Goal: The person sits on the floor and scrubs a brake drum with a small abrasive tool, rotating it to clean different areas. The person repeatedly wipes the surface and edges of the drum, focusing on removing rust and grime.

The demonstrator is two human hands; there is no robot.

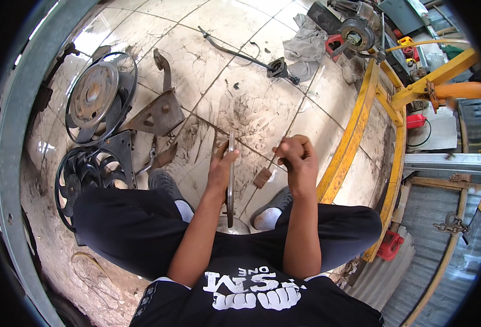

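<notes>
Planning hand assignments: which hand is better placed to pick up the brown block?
Likely the right hand: it hangs near the brown block, though whether it holds something small is unclear. The left hand grips an edge-on metal part.

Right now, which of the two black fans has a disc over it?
The upper fan: a rusty disc covers its middle; the lower fan has none.
</notes>
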